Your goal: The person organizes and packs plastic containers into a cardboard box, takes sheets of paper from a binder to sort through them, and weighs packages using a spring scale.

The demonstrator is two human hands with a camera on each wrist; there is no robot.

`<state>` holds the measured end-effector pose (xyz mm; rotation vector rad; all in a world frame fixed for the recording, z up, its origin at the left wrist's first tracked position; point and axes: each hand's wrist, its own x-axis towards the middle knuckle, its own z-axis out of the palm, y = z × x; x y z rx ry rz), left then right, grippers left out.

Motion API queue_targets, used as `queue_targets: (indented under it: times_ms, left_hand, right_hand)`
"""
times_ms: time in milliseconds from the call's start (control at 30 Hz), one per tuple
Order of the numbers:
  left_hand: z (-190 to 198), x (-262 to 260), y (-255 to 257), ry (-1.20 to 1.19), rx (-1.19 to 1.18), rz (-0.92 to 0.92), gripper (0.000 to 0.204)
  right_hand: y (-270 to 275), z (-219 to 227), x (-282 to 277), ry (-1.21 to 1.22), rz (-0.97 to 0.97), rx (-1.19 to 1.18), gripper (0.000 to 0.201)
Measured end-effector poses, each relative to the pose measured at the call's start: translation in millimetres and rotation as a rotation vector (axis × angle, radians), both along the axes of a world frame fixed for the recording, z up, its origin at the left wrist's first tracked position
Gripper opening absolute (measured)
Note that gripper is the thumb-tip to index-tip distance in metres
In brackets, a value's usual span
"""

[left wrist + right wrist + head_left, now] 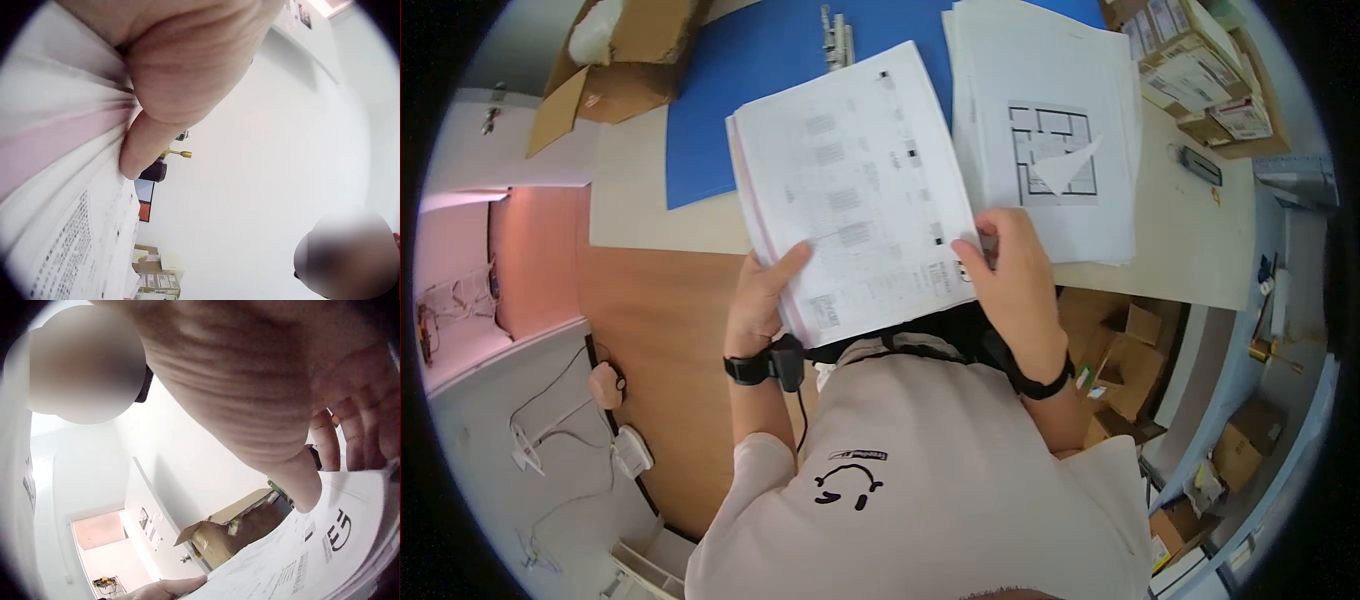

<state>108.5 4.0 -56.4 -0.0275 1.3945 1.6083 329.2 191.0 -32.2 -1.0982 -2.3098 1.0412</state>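
A thick stack of printed sheets [850, 200] is held tilted over the table's front edge, close to the person's body. The left hand [762, 298] grips its lower left edge, thumb on top and the other fingers hidden beneath. In the left wrist view the left thumb [156, 140] lies across the layered sheets [56, 162], one of them pink. At the lower right corner the right hand [1015, 285] pinches the stack, thumb on the top sheet and fingers curled behind. The right wrist view shows the right thumb [300, 484] on the top sheet [312, 544].
Another paper pile [1080, 235] with a floor plan lies to the right on the table [1190, 240]. Behind are a blue mat [700, 150] and a metal piece [836, 38]. An open carton [635, 75] stands back left, boxes [1200, 75] back right, a dark device [1202, 166] near them.
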Motion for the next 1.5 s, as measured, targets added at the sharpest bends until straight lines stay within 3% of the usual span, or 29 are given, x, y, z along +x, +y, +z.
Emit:
queue_targets:
  times_ms: [67, 200, 267, 333, 367, 467, 600, 633, 733, 800, 867, 1000, 1133, 1333, 1433, 1500]
  left_hand:
    - [-3.3, 0.8, -0.3, 0.019, 0.011, -0.017, 0.05]
    - [1.8, 3.4, 2.3, 0.009, 0.035, -0.008, 0.048]
    - [2.0, 2.6, 1.3, 0.027, -0.002, -0.009, 0.048]
    - [0.8, 1.3, 1.7, -0.009, 0.002, 0.033, 0.047]
    - [1.1, 1.0, 1.6, -0.007, -0.004, 0.039, 0.047]
    - [2.0, -0.1, 0.5, -0.004, 0.027, 0.007, 0.046]
    - [-1.3, 0.6, 0.0, -0.002, 0.038, -0.008, 0.047]
    - [-2.5, -0.4, -0.4, -0.011, 0.034, -0.006, 0.047]
    - [-8.5, -1.0, -4.0, 0.005, 0.045, 0.018, 0.047]
    - [-7.3, -1.8, -4.6, -0.013, 0.037, 0.006, 0.047]
    - [-6.2, 0.0, -2.9, -0.034, 0.028, -0.013, 0.047]
    - [-9.5, -2.2, -5.6, 0.018, 0.042, -0.019, 0.051]
    - [-12.2, -5.7, -11.9, -0.032, 0.118, -0.024, 0.052]
    - [-16.9, -7.3, -19.1, -0.078, 0.143, 0.006, 0.054]
    - [-16.1, -7.9, -22.3, -0.041, 0.12, 0.002, 0.056]
    - [-14.1, -4.9, -20.5, -0.036, 0.115, -0.003, 0.057]
  right_hand:
    - [1.3, 1.3, 1.1, 0.023, 0.022, 0.024, 0.026]
    - [-3.0, 14.9, 1.0, -0.002, 0.052, -0.267, 0.019]
    - [-2.7, 10.3, 5.8, -0.013, -0.002, -0.254, 0.019]
    - [7.8, 7.6, 14.2, 0.065, -0.176, -0.362, 0.018]
    - [15.2, 5.5, 21.0, 0.268, -0.268, -0.426, 0.016]
    - [50.9, 17.7, 50.0, 0.297, -0.497, -0.309, 0.02]
    - [105.7, -10.9, 94.7, 0.294, -0.576, -0.258, 0.029]
    - [116.3, -13.5, 103.9, 0.025, -0.495, -0.123, 0.032]
    - [113.0, -20.9, 103.5, -0.175, -0.444, 0.084, 0.034]
    - [104.1, -12.4, 97.5, -0.215, -0.51, 0.032, 0.036]
    - [93.3, -14.1, 96.8, -0.288, -0.53, 0.339, 0.037]
    - [62.0, 5.4, 73.2, -0.273, -0.556, 0.425, 0.036]
    - [13.6, 25.8, 33.2, -0.137, -0.093, -0.22, 0.035]
    - [-14.1, 14.6, 16.2, -0.156, 0.04, -0.077, 0.041]
    - [-13.9, 12.8, 18.1, -0.095, 0.111, -0.196, 0.043]
    - [-15.4, 12.1, 17.0, -0.052, 0.146, -0.149, 0.044]
